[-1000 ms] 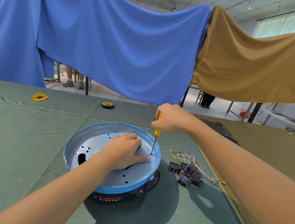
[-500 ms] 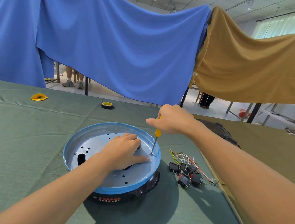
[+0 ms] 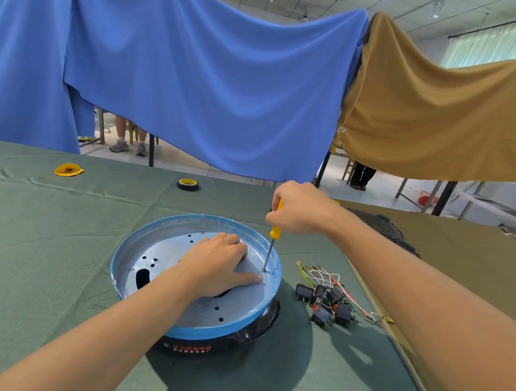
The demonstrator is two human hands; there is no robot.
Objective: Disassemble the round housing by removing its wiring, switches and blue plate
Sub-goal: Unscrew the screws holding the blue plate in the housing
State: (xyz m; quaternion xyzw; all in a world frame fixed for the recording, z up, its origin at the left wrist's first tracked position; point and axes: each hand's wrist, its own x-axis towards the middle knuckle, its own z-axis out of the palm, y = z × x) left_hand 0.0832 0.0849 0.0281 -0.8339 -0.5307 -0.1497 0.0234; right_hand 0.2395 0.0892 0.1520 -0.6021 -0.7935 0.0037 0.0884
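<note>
Yellow screwdriver gripped in right hand; left hand, holding nothing, presses blue plate.

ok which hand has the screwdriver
The right hand grips the yellow-handled screwdriver, tip down on the blue plate near its right rim; the left hand only rests on it.

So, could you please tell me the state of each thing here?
Blue plate: seated on the housing, not yet removed.
Housing: wiring out, plate on top.
Screwdriver: upright, tip on a screw at the plate's edge.
Right hand: grips the screwdriver handle.
Left hand: rests on the plate.
Switches and wires: out, lying beside the housing.
</note>
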